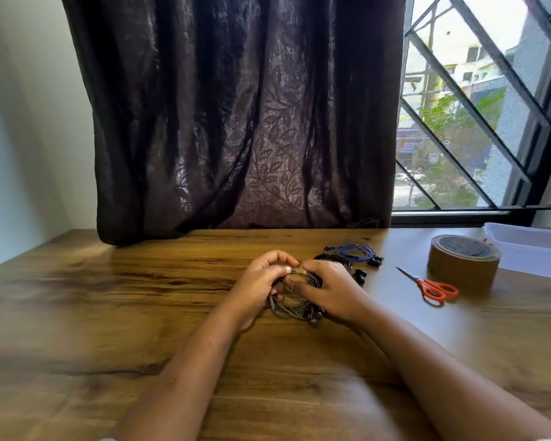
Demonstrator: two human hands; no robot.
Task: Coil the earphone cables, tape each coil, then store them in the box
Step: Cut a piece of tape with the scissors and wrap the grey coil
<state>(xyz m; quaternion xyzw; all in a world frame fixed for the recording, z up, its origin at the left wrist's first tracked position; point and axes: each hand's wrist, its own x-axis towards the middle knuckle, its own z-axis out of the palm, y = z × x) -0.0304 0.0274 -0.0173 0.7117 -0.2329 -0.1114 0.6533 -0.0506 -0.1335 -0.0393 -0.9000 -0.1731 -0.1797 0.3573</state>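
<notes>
A coil of grey earphone cable (289,309) lies between both hands at the middle of the wooden table (109,313). My left hand (261,281) pinches the coil's top with curled fingers. My right hand (328,289) grips the coil's right side, and its earbuds hang out below. Behind my hands lie a blue earphone cable (355,251) and a black earphone set (360,275). A roll of brown tape (463,264) stands at the right, with a clear plastic box (528,246) behind it.
Orange-handled scissors (433,288) lie in front of the tape roll. A dark curtain (236,122) hangs at the table's far edge. A barred window (477,106) fills the upper right.
</notes>
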